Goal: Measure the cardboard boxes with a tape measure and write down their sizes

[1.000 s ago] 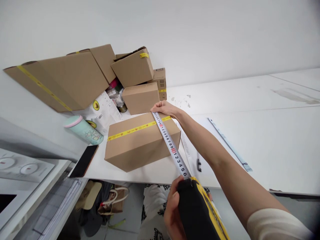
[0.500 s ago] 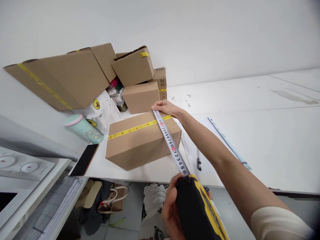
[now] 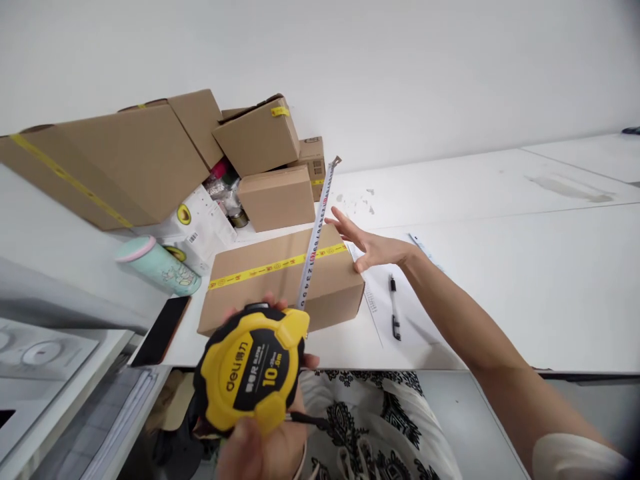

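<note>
My left hand (image 3: 275, 443) grips a yellow and black tape measure (image 3: 253, 373) low in front of me, its labelled face towards me. The tape's silver blade (image 3: 315, 243) sticks out upward, raised over a taped cardboard box (image 3: 280, 280), its hooked tip free in the air. At the box's right end is my right hand (image 3: 367, 247), open with the fingers spread and the thumb at the box's upper corner. Whether the thumb touches the cardboard I cannot tell.
Several cardboard boxes (image 3: 255, 140) are piled against the wall at the back left. A mint tumbler (image 3: 165, 267) and a dark phone (image 3: 163, 330) lie at the left. To the right are a paper sheet (image 3: 415, 313), a pen (image 3: 393, 307) and a pale blue strip (image 3: 425, 253).
My right hand has let go of the blade's end and opened, shifting to the box's right end. The tape measure has moved left and turned face-on, its blade lifting off the box.
</note>
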`<state>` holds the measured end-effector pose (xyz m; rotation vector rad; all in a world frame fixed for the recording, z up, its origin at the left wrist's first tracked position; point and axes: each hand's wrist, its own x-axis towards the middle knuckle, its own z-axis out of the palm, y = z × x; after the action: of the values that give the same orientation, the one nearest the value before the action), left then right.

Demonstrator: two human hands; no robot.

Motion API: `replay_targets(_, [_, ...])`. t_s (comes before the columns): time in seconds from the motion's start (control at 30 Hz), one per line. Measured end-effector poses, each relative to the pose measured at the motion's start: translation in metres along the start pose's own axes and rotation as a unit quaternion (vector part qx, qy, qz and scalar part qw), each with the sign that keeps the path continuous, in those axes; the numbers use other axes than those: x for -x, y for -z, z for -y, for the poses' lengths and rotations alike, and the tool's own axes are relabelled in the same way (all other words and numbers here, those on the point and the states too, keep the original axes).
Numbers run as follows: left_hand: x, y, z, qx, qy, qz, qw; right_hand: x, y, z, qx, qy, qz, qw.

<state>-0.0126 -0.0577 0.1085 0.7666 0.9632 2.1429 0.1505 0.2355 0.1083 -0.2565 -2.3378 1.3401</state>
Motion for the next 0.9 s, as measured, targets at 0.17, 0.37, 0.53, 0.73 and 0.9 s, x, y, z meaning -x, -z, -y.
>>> replay_targets(0.17, [-0.032, -0.013, -0.013, -0.012, -0.054, -0.097, 0.994, 0.026, -0.024, 0.028, 0.072, 0.011, -0.046, 0.996])
replay_targets(0.37, [-0.078, -0.005, -0.009, 0.013, -0.08, -0.049, 0.996, 0.051, -0.084, 0.048, 0.25, 0.049, -0.102, 0.962])
replay_targets(0.53, [-0.102, -0.014, -0.007, 0.034, -0.023, -0.013, 0.999, 0.014, -0.09, 0.025, 0.384, 0.02, -0.216, 0.898])
replay_targets(0.73, [-0.084, -0.003, -0.012, 0.061, 0.027, 0.014, 0.998, -0.038, -0.045, -0.008, 0.154, 0.022, -0.305, 0.94])
replay_targets(0.9, [-0.073, 0.047, -0.013, 0.023, 0.121, -0.046, 0.991, -0.002, -0.017, -0.021, -0.285, -0.03, -0.44, 0.851])
